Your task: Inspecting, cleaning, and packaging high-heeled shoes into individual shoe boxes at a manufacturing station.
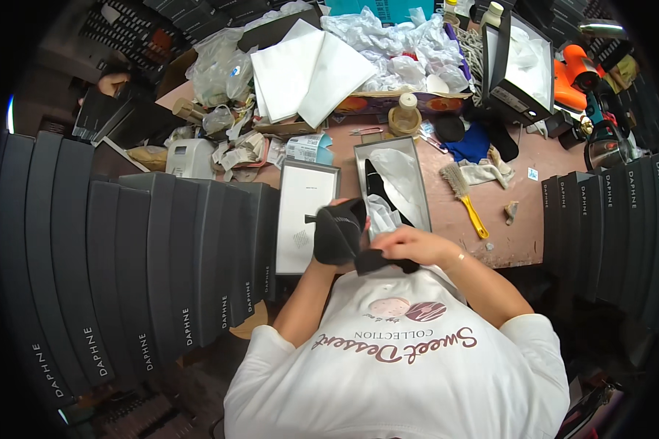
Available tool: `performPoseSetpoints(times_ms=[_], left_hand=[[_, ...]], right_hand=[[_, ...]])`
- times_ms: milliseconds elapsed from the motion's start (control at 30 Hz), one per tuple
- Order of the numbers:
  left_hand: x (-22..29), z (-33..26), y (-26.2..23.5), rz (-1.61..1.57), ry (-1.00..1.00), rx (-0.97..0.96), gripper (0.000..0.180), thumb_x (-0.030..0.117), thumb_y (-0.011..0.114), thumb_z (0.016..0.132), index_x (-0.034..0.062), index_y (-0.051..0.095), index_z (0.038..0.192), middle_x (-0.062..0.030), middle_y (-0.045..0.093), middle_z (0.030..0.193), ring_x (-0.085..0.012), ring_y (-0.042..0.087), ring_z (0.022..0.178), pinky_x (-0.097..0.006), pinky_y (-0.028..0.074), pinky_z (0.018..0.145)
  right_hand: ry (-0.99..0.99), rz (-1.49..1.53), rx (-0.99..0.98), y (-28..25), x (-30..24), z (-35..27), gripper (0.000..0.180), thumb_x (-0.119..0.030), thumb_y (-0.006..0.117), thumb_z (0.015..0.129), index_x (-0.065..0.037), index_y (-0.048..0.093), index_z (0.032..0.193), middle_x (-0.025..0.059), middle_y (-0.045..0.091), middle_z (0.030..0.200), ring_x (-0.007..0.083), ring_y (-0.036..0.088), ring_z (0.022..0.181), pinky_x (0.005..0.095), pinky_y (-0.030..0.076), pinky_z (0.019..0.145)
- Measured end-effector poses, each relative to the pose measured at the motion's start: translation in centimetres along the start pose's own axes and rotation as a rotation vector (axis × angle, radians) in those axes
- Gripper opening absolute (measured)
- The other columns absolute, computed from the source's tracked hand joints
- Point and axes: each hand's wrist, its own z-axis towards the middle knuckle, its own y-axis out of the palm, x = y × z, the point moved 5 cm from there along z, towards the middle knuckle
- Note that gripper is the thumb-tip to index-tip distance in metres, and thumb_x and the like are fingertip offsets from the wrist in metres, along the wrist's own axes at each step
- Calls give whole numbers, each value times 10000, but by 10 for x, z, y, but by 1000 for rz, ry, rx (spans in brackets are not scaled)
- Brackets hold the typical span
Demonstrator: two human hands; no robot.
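A black shoe [337, 230] is in my left hand [324, 265], held just in front of my chest. Most of that hand is hidden behind the shoe. My right hand [411, 244] grips a dark, soft-looking pad or cloth [385, 263], somewhat blurred, close to the shoe's right side. Beyond my hands lies an open shoe box [423, 172]; another black shoe [374, 178] and white tissue paper [397, 179] are inside it. To its left, the box lid [306, 201] lies with its white inside facing up.
Stacked dark shoe boxes [176, 249] wall in the left, and more boxes [597, 219] stand at the right. A yellow-handled brush [467, 199] rests on the pink tabletop [516, 245]. Farther back are a bottle [405, 113], white sheets [289, 77] and crumpled tissue [388, 47].
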Motion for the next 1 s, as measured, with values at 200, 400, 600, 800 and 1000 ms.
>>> performPoseSetpoints(times_ms=[200, 400, 600, 800, 1000], left_hand=[[-37, 3, -28, -357, -18, -109, 258, 239, 510, 954, 76, 588, 1137, -91, 644, 1057, -218, 637, 934, -353, 542, 835], [-34, 6, -67, -478, -531, 241, 445, 389, 420, 948, 3, 581, 1101, -180, 639, 1076, -388, 612, 1012, -546, 511, 900], [-58, -35, -48, -577, -572, 180, 730, 624, 358, 929, -56, 550, 1118, -226, 624, 1065, -365, 617, 1020, -464, 529, 891], [-81, -5, 2, -9, -480, 110, 602, 479, 372, 990, -11, 402, 1339, -194, 390, 1415, -319, 288, 1383, -451, 267, 1100], [-64, -2, 27, 190, -231, 118, 768, 601, 393, 938, 84, 196, 1470, -203, 217, 1514, -335, 154, 1430, -471, 188, 1126]], right_hand=[[-95, -768, 294, 8, -7, 19, 289, -79, 608, 792, -3, 648, 1069, 157, 573, 1015, 321, 584, 947, 361, 482, 808], [235, -283, 542, -55, 32, -40, 386, -118, 559, 844, 30, 573, 1200, 208, 602, 1115, 302, 599, 1030, 342, 458, 909], [637, -433, 481, -54, 118, -35, 532, -239, 600, 823, 80, 520, 1241, 289, 590, 1171, 334, 616, 1038, 364, 477, 897], [401, -542, 584, -56, 66, -36, 510, -243, 646, 801, 99, 560, 1169, 282, 623, 1070, 367, 623, 975, 378, 482, 863], [313, -765, 522, -50, -50, -45, 509, -191, 647, 802, 98, 524, 1202, 285, 583, 1014, 418, 586, 921, 413, 473, 816]])
